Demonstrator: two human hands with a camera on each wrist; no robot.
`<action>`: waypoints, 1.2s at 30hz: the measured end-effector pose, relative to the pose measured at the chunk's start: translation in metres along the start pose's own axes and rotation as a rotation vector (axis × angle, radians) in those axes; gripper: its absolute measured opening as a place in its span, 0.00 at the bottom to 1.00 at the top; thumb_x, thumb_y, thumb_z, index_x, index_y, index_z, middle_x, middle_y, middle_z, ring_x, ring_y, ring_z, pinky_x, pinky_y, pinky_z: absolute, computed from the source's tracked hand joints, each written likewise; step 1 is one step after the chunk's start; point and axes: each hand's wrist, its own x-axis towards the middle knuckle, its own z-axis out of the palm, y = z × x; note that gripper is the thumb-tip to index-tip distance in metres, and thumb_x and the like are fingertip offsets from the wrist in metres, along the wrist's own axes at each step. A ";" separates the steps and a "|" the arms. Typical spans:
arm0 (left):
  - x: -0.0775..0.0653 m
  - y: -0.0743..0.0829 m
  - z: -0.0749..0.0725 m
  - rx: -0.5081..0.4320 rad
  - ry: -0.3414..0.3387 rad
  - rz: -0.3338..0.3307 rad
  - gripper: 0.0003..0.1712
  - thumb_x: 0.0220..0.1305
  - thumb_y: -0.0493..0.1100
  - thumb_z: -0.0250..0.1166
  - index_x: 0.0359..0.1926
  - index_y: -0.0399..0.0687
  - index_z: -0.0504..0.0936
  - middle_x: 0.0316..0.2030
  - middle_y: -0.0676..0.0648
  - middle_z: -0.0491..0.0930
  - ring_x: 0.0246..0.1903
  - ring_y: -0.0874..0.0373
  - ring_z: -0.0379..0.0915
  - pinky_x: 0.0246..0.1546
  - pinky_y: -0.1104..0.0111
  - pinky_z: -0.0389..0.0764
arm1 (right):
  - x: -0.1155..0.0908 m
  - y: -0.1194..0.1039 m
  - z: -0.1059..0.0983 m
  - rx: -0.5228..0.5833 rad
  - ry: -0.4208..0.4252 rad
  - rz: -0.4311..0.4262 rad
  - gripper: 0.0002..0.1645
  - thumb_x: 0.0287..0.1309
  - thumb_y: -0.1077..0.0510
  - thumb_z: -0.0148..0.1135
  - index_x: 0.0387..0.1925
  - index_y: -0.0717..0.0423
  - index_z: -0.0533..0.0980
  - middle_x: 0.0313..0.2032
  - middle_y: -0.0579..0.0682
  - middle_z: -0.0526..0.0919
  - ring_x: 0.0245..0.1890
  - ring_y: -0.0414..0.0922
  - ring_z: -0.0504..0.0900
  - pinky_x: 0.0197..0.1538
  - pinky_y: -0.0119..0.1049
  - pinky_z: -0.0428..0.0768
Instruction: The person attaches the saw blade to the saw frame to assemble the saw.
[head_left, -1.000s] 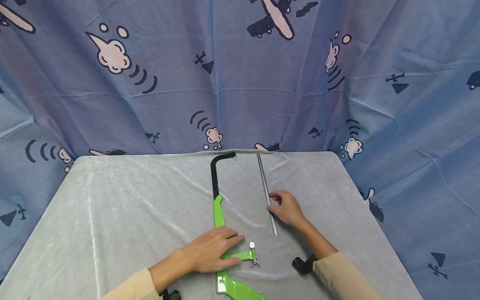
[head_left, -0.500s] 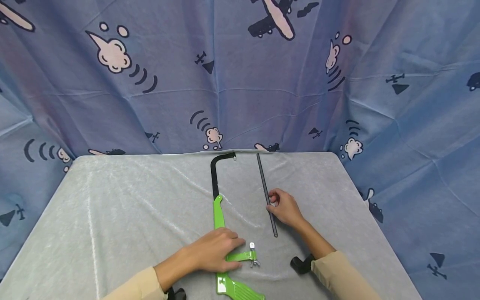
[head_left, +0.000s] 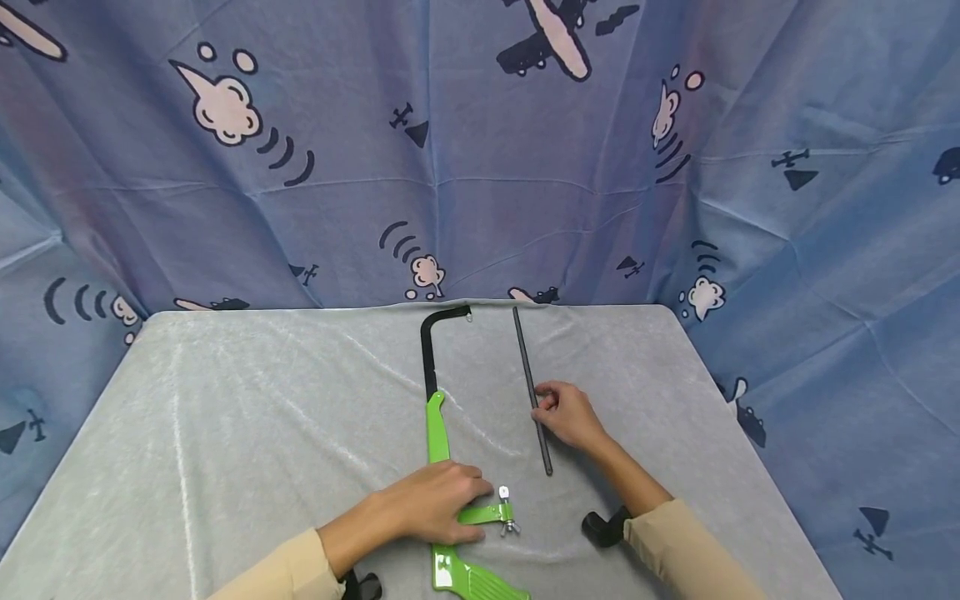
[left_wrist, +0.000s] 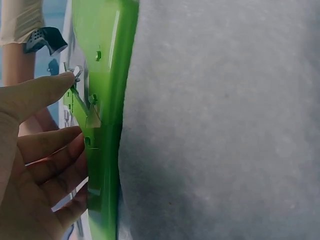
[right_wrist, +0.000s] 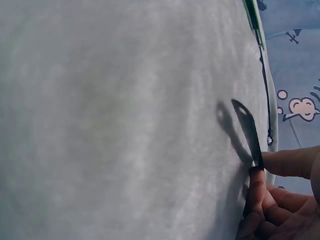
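Note:
A hacksaw frame with a green handle [head_left: 450, 571] and a black bent bow [head_left: 428, 358] lies on the grey cloth. My left hand [head_left: 435, 502] rests across its green middle, fingers loosely extended and the thumb near the short green arm [head_left: 483, 514] with its wing nut [head_left: 510, 527]. In the left wrist view, fingers [left_wrist: 52, 142] touch or nearly touch the green frame [left_wrist: 105, 100]. To the right, my right hand [head_left: 572, 415] pinches a thin dark hacksaw blade [head_left: 527, 367] between thumb and fingers. The right wrist view shows its holed end [right_wrist: 245, 117] lifted off the cloth, casting a shadow.
A grey velvety cloth [head_left: 262, 433] covers the table. Behind and at the sides hangs a blue patterned curtain [head_left: 337, 150]. Black wrist-worn devices [head_left: 603, 529] sit close to the cloth beside both forearms.
The blade has gone from silver to dark as its face turned, and its near end has shifted slightly left. My left hand has slid a little right and nearer. The hacksaw frame stays put.

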 end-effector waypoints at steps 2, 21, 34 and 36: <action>0.001 0.000 -0.001 -0.018 -0.010 0.001 0.17 0.55 0.56 0.72 0.38 0.51 0.82 0.25 0.62 0.67 0.24 0.70 0.61 0.28 0.76 0.67 | 0.000 0.000 -0.001 0.038 -0.021 0.019 0.18 0.54 0.69 0.67 0.48 0.73 0.78 0.26 0.50 0.81 0.26 0.40 0.75 0.33 0.33 0.74; 0.012 -0.010 -0.007 -0.385 -0.213 -0.059 0.21 0.48 0.37 0.77 0.46 0.47 0.85 0.26 0.62 0.72 0.28 0.71 0.69 0.32 0.82 0.70 | 0.001 -0.003 -0.012 0.436 -0.219 0.271 0.25 0.63 0.64 0.61 0.59 0.73 0.71 0.32 0.44 0.83 0.30 0.39 0.79 0.32 0.34 0.74; 0.016 -0.015 -0.009 -0.464 -0.267 -0.053 0.24 0.46 0.32 0.78 0.46 0.47 0.84 0.28 0.61 0.73 0.30 0.70 0.71 0.34 0.82 0.72 | -0.002 -0.007 -0.010 0.550 -0.292 0.208 0.28 0.66 0.65 0.58 0.63 0.76 0.67 0.31 0.45 0.81 0.30 0.38 0.77 0.32 0.30 0.77; 0.017 -0.015 -0.009 -0.458 -0.268 -0.057 0.24 0.45 0.32 0.78 0.46 0.48 0.84 0.28 0.61 0.73 0.30 0.70 0.71 0.34 0.82 0.72 | -0.002 -0.009 -0.009 0.561 -0.301 0.197 0.28 0.66 0.65 0.58 0.63 0.76 0.66 0.31 0.45 0.81 0.30 0.38 0.77 0.32 0.30 0.77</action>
